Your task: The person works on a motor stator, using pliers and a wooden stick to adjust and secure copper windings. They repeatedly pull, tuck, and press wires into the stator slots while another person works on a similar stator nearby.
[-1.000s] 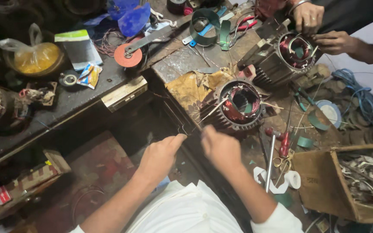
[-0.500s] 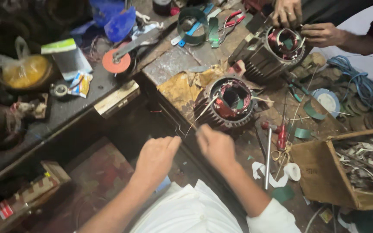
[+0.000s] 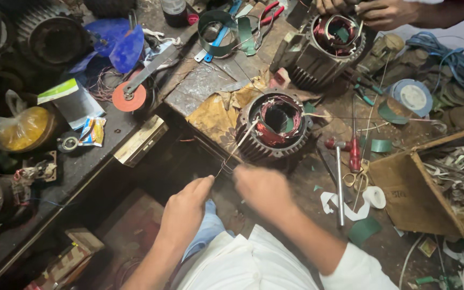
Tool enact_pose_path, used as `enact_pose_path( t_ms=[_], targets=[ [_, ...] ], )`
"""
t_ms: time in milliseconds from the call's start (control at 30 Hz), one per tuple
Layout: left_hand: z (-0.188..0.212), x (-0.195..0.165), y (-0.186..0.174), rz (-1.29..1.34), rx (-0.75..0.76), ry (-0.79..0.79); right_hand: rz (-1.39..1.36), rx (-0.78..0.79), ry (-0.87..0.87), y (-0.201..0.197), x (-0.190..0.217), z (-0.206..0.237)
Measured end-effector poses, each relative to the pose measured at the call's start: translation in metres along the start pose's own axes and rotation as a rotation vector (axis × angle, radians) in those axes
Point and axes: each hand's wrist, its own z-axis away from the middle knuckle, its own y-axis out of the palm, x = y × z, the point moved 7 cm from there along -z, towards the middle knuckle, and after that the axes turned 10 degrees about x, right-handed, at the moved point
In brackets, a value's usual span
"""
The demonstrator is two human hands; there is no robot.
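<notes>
Both hands, left hand [image 3: 185, 208] and right hand [image 3: 262, 188], pinching closed on thin wire leads [image 3: 227, 166] trailing from motor stator [image 3: 276, 124]; seemingly twisting leads together; next needing steady tension.

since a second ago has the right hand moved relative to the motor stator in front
Cannot tell: the right hand sits just below the near stator throughout; the apparent shift is camera motion.

stator [image 3: 277, 126] on bench, ahead of hands | second stator [image 3: 328, 45] behind it | box [image 3: 430, 188] to its right
</notes>
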Motion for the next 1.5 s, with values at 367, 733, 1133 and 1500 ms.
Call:
enact_pose_path(
  t_ms=[367, 733, 1133, 1500],
  targets=[
    [-0.007, 0.004, 0.006, 0.010, 0.064, -0.060, -0.153, -0.125, 0.032, 0.013, -0.022, -0.003],
    [-0.019, 0.019, 0.047, 0.031, 0.289, -0.251, -0.130, 0.070, -0.095, 0.024, -0.015, 0.002],
    [-0.004, 0.001, 0.005, -0.121, 0.140, -0.074, 0.039, 0.029, 0.062, -0.002, -0.007, -0.008],
    [-0.007, -0.002, 0.008, -0.103, 0.107, -0.055, -0.179, -0.073, -0.028, 0.013, -0.018, -0.004]
  ],
)
